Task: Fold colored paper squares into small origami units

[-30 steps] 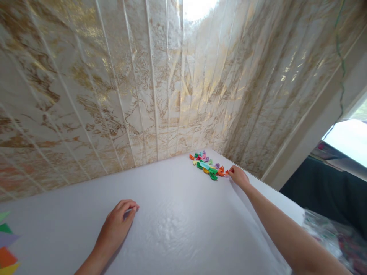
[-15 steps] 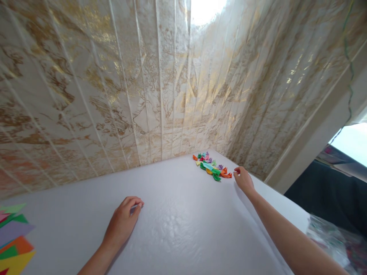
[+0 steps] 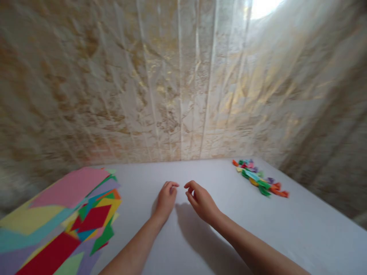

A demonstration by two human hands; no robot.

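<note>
Notably, neither hand showed anything held. Left hand [image 3: 166,198]: first to the right of the paper pile [image 3: 65,214], fingers loosely curled, thumb near the forefinger, grip released as far as could be seen. Right hand [image 3: 202,200]: farther right of the pile, raised, its shadow on the white counter [image 3: 223,183]; grip slack, a gap between thumb and forefinger. The two sets of fingertips faced each other, near but apart.

Key relation: the pile lay to the left of both grips, the left hand nearer and well apart from it. On the pile's right-hand part, a red sheet [image 3: 94,218] sat over smaller coloured sheets, its long axis slanting away from the near left to the far right, so its far corner pointed roughly to the left hand's side. A pink sheet [image 3: 77,187] covered the pile's far edge.

Folded paper pieces [image 3: 263,186] lay well right of the pile, beyond the right hand, in a band slanting from far to near right. Patterned curtain [image 3: 172,95] behind the pile. Small folds blurred.
</note>
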